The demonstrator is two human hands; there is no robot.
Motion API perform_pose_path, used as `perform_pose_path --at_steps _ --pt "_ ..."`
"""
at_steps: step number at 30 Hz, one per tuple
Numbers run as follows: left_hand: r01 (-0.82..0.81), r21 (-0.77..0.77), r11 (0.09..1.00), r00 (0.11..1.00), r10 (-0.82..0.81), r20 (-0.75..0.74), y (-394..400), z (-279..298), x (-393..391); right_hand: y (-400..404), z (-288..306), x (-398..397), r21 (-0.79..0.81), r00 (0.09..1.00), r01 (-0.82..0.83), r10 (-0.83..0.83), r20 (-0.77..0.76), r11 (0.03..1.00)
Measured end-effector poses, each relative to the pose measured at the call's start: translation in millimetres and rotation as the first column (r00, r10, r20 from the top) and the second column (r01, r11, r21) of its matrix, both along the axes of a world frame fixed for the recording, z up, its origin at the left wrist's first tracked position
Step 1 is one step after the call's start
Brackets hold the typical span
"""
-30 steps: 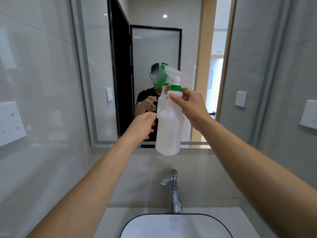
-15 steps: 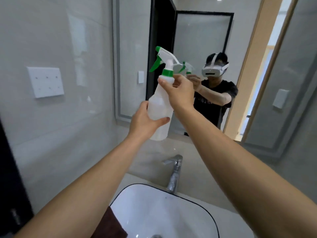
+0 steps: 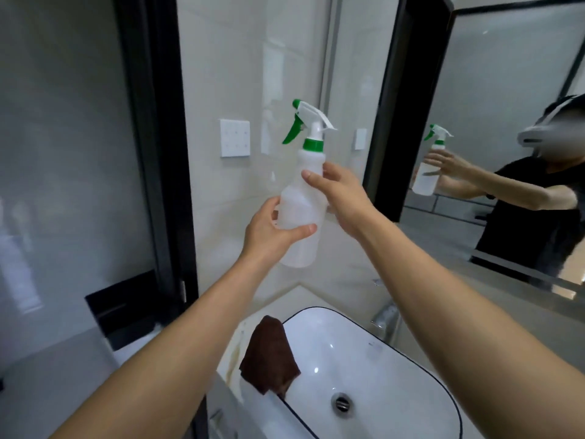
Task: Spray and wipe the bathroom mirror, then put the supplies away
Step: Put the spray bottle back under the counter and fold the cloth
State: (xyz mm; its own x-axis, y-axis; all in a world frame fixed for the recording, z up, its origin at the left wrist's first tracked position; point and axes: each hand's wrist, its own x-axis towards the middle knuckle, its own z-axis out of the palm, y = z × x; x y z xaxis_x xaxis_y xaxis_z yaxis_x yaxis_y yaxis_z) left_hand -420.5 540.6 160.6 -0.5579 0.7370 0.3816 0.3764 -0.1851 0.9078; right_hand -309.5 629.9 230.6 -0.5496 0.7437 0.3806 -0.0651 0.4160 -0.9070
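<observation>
spray bottle (image 3: 302,198) upright | left hand (image 3: 269,229) grip low | right hand (image 3: 340,193) at shoulder

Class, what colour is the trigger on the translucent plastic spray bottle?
Green, like the collar; the trigger on the translucent plastic spray bottle shows best in the head view.

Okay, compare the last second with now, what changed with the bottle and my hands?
The left hand went from empty beside the spray bottle to gripping its body. The right hand slid from the green collar down to the shoulder, its fingers now opening. The view swung left, bringing the brown cloth on the basin rim into sight. The bottle stayed upright, held in the air.
</observation>
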Motion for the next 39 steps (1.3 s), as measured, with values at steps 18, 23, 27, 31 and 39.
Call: perform_pose_path --at_steps 18,23,27,31,39 --pt "-0.185 -0.193 0.964 0.937 0.232 0.262 -245.8 -182.3 35.3 -193.0 -216.1 -5.8 -0.242 0.908 -0.405 0.419 0.007 0.882" --pt "-0.29 -0.198 0.936 0.879 0.343 0.331 -270.1 -237.9 42.3 -208.4 -278.4 -17.2 -0.252 0.881 -0.453 0.473 0.021 0.855" --pt "-0.307 -0.216 0.927 0.866 0.366 0.34 -280.5 -282.1 38.8 -217.8 -325.1 -25.4 -0.3 0.881 -0.432 0.469 0.063 0.851" --pt "-0.315 -0.227 0.922 0.863 0.378 0.335 -287.7 -330.4 30.3 -226.4 -374.5 -35.6 -0.311 0.875 -0.44 0.48 0.062 0.842" --pt "-0.286 -0.195 0.938 0.89 0.335 0.31 -303.3 -457.2 8.7 -248.2 -505.7 -50.1 -0.262 0.905 -0.405 0.425 0.021 0.876"
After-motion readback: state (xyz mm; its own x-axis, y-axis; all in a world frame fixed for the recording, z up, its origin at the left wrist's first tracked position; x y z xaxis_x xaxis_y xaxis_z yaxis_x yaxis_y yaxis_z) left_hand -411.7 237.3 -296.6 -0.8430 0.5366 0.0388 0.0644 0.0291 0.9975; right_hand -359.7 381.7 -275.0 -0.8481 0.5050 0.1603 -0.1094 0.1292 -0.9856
